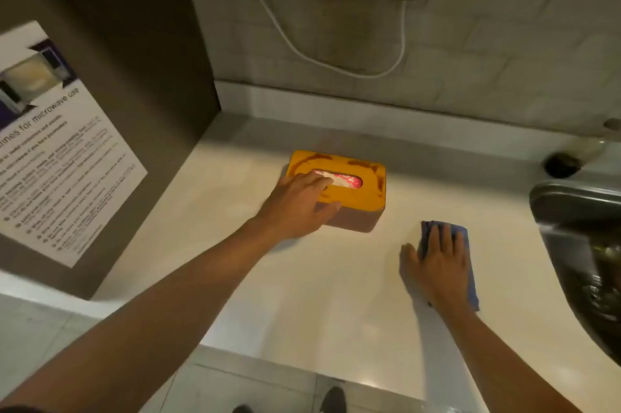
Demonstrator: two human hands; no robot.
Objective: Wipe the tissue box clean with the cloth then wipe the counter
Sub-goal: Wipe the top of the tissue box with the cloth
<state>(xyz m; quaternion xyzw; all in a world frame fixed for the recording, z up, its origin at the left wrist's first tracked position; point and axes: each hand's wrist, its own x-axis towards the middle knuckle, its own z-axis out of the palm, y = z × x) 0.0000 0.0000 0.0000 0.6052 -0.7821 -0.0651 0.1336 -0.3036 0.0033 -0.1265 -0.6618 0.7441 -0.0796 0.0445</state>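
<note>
At the bottom of the frame, two bare forearms reach up and away over a pale, smooth, glossy desk (pixel 319 295).

Right of centre, the right hand (pixel 437 264) lies flat with fingers straight, pressing a folded blue cloth (pixel 465 244) against the desk surface. Its grip is open: nothing is curled or pinched. The cloth looks soft and thin, a rough rectangle showing beyond the fingertips and along the hand's outer edge.

Farther up, at centre, the left hand (pixel 302 201) rests on the tissue box (pixel 356 190), fingers laid across the lid and thumb bent against the near side, so this grip lightly clasps the box and steadies it. The box is a rounded rectangle with an orange lid bearing dark reddish smears, a brownish body, and an oval slot showing pink-and-white tissue.

The step in hand appears to be wiping the desk, though the smeared lid suggests the box may need more attention. To wipe well, keep the palm flat, press evenly, and use overlapping strokes, moving the box aside to reach beneath it.

At the right edge curves a shiny steel sink (pixel 578 244). At left, a printed notice (pixel 64 150) hangs on a dark cabinet side. Beyond, a grey tiled wall carries a looping white cable (pixel 336 63).
</note>
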